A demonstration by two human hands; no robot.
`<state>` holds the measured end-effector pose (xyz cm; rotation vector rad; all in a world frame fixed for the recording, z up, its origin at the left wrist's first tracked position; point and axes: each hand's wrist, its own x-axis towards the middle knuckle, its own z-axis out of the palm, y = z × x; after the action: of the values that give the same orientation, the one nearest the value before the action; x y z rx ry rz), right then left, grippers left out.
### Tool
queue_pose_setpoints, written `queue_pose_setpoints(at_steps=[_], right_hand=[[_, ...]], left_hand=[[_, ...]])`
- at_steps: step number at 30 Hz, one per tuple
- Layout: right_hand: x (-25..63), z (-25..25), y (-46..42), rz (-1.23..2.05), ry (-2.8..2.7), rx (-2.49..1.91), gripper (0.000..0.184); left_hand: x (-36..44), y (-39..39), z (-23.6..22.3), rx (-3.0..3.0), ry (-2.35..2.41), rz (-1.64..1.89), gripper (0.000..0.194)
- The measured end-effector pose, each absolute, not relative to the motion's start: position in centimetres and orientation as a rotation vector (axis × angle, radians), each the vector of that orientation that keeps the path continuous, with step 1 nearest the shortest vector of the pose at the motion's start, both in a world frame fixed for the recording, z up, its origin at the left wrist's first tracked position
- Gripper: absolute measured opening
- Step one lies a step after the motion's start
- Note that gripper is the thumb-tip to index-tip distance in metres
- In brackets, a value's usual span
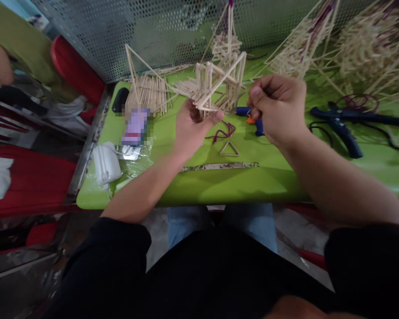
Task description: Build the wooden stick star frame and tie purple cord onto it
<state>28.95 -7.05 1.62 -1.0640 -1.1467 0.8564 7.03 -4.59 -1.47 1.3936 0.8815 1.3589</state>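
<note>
My left hand (196, 128) is closed around the lower edge of an open frame (219, 84) made of thin wooden sticks, holding it above the green table. To the right of the frame, my right hand (275, 104) is raised with thumb and fingers pinched together; anything between them is too small or hidden to make out. Partly behind that hand lies a small blue tool with an orange trigger (251, 117), perhaps a glue gun. A stick triangle (230, 149) and a coil of purple cord (224, 131) lie on the table below the frame.
Loose sticks (149, 93) are piled at the left, near a phone (136, 126) and a white pouch (106, 164). A patterned strip (222, 166) lies in front. A dark blue glue gun (344, 122) and stick structures (295, 48) stand right. A perforated metal panel (119, 31) borders the back.
</note>
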Motion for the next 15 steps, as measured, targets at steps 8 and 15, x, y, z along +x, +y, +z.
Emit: queue_pose_setpoints(at_steps=[8,15], right_hand=[[30.4,2.2,-5.2,1.065,-0.968,-0.945,0.065],[30.0,1.7,-5.0,0.889,-1.075,-0.988,0.054]], left_hand=[[6.8,-4.3,-1.6,1.343,0.936,1.332,0.05],[6.5,-3.9,-2.1,1.373,0.9,1.259,0.048]])
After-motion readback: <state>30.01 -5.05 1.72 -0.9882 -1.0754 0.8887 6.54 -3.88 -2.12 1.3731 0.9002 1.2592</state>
